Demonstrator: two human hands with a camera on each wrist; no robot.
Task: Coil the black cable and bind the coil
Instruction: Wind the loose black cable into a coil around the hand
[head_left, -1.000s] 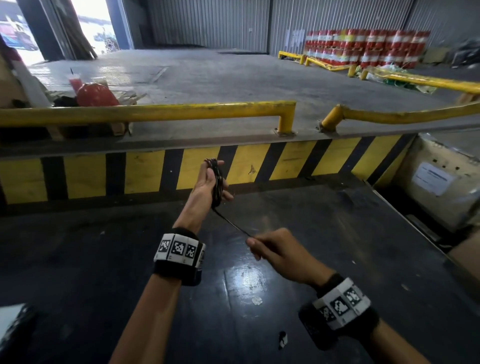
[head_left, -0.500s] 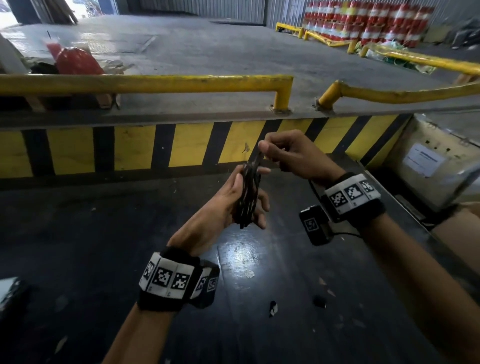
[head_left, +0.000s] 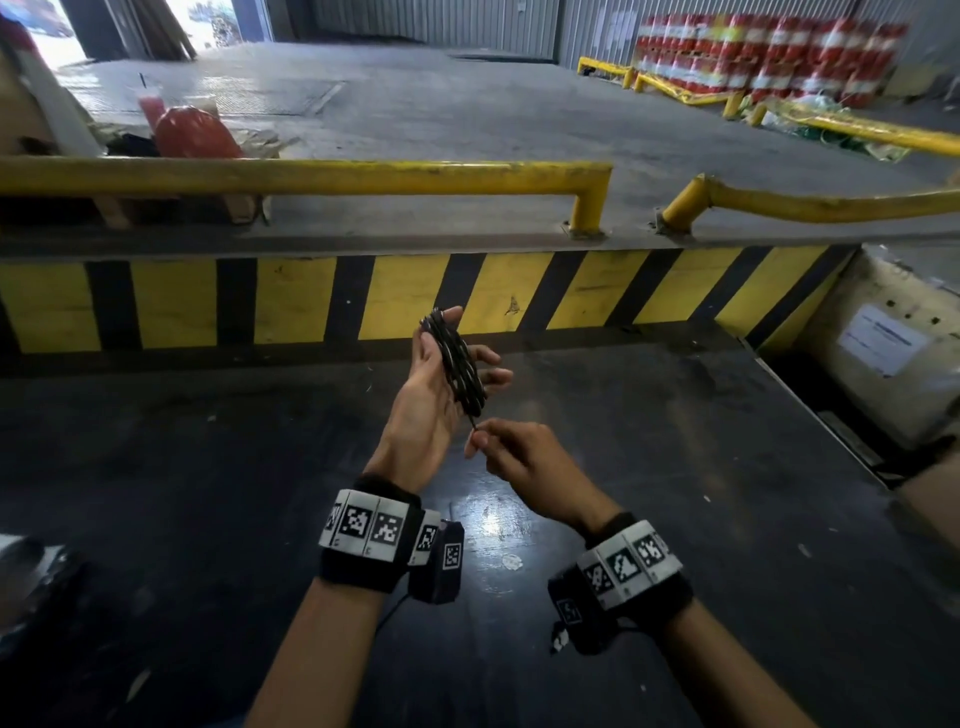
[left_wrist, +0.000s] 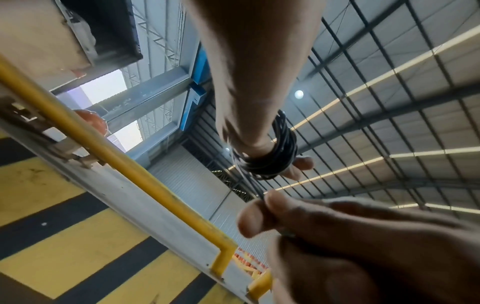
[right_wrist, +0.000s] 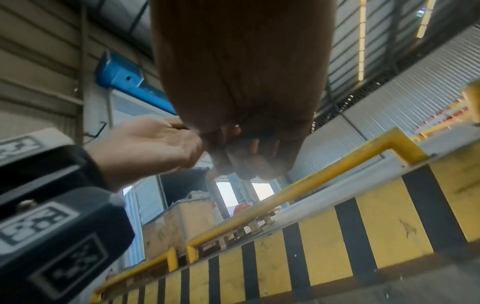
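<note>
The black cable (head_left: 457, 364) is wound in a tight coil of several turns round my left hand (head_left: 431, 387), which stands upright with the palm turned right. The thumb is at the top of the coil and the fingers curl slightly round it. A short free end runs down from the coil to my right hand (head_left: 480, 439), which pinches it between thumb and forefinger just below. In the left wrist view the coil (left_wrist: 272, 158) wraps that hand and the right hand (left_wrist: 262, 207) pinches the thin strand. The right wrist view shows my left hand's palm (right_wrist: 155, 139); the cable is hidden there.
Both hands hover over a dark glossy surface (head_left: 208, 493). Beyond it runs a yellow-and-black striped kerb (head_left: 405, 296) with yellow rails (head_left: 311, 176) on top. A pale box (head_left: 883, 353) sits at the right, a red object (head_left: 192, 132) at the far left, red-and-white drums (head_left: 753, 57) at the back.
My right hand has swung from above the coil down to just below it, laying another turn. The free end is much shorter than a second ago.
</note>
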